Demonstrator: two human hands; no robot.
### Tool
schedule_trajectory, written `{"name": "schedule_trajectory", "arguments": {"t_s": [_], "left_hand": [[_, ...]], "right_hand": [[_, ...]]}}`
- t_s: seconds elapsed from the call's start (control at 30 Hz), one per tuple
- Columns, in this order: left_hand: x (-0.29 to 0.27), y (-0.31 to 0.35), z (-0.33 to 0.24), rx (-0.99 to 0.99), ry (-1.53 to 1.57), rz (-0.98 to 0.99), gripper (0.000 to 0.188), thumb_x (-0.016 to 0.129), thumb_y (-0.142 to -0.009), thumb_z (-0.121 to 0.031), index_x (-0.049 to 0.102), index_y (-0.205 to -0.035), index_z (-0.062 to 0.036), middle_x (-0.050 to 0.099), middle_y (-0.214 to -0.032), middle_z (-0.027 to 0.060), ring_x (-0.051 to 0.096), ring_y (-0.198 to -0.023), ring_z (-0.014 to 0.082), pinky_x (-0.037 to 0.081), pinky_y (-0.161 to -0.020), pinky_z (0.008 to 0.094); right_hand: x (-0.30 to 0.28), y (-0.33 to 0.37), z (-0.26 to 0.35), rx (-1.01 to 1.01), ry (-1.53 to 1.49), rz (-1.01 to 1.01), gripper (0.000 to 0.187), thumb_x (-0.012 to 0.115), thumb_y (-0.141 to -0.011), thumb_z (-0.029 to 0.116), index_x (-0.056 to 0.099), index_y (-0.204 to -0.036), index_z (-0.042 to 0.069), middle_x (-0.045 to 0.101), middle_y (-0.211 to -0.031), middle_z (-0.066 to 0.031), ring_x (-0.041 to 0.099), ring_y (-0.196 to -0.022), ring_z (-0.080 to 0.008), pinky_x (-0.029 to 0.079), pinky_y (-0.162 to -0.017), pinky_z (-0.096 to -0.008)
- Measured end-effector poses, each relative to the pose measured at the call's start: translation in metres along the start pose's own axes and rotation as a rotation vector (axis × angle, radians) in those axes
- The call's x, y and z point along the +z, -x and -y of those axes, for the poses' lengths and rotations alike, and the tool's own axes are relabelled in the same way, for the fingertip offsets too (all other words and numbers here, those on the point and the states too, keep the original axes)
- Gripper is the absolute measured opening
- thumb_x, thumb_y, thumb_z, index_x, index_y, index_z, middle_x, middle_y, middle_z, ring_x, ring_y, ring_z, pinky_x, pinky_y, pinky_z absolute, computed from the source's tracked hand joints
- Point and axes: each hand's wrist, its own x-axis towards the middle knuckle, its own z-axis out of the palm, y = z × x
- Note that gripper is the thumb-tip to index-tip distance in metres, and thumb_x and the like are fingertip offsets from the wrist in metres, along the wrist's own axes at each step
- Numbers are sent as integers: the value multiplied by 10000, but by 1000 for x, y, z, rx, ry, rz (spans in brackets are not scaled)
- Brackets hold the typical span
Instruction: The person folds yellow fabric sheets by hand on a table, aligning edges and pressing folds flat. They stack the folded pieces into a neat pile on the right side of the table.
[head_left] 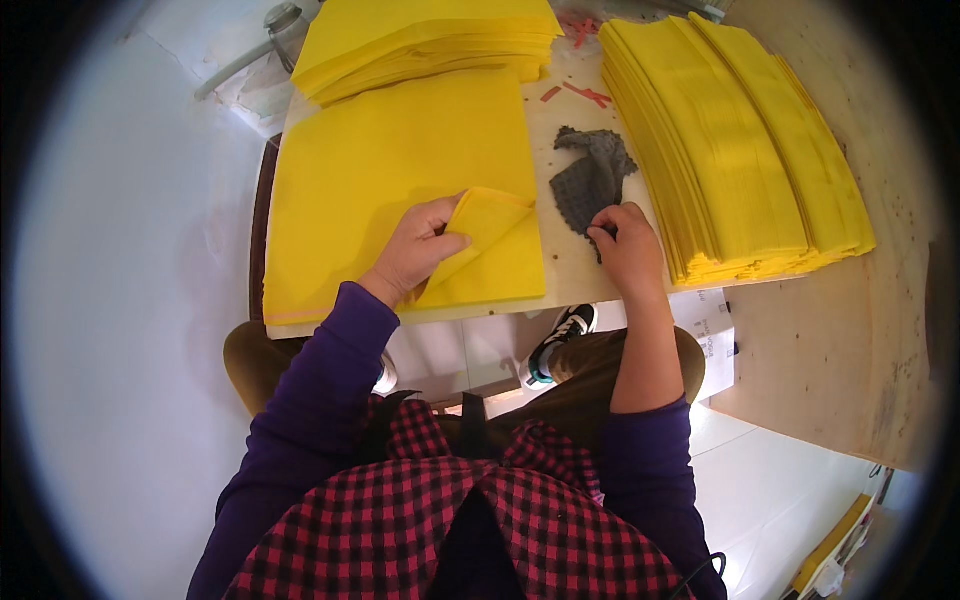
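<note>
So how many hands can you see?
2: the left hand holds a turned-up part of a yellow sheet, and the right hand pinches the near edge of a grey cloth.

Fairly bright, soft light covers the table point(575, 277), with only a faint shadow beside the left hand point(415, 247); the white floor point(735, 470) at lower right glares (almost washed out in one patch), black vignetting rounds off the corners, straight edges bow toward the rim, and the yellow sheets point(390, 150) look fairly sharp
</note>
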Motion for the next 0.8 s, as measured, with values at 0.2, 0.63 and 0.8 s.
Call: {"name": "schedule_trajectory", "arguments": {"t_s": [0.2, 0.63, 0.8], "left_hand": [[-4, 1, 5, -3, -29, 3, 286, 562, -810, -52, 624, -1073, 40, 631, -986, 18, 570, -896, 101, 453, -807, 243], [-4, -2, 2, -2, 3, 38, 298, 554, -824, -6, 616, -1111, 46, 635, -1035, 30, 573, -918, 93, 464, -828, 241], [-3, -1, 0, -9, 24, 45, 301, 554, -826, -22, 615, -1114, 41, 632, -1049, 32, 572, -935, 98, 458, -845, 246]], "right_hand": [[2, 2, 6, -65, -232, -95, 104, 717, -783, 109, 672, -871, 80, 591, -881, -45, 595, -751, -225, 468, -665, -338], [2, 22, 38, -170, -702, 474, 208, 764, -706, -27, 670, -872, 56, 474, -816, 35, 379, -643, -48, 337, -579, -202], [7, 20, 39, -185, -703, 450, 109, 726, -763, -23, 658, -827, 33, 504, -809, 25, 441, -674, -46, 352, -588, -202]]}}
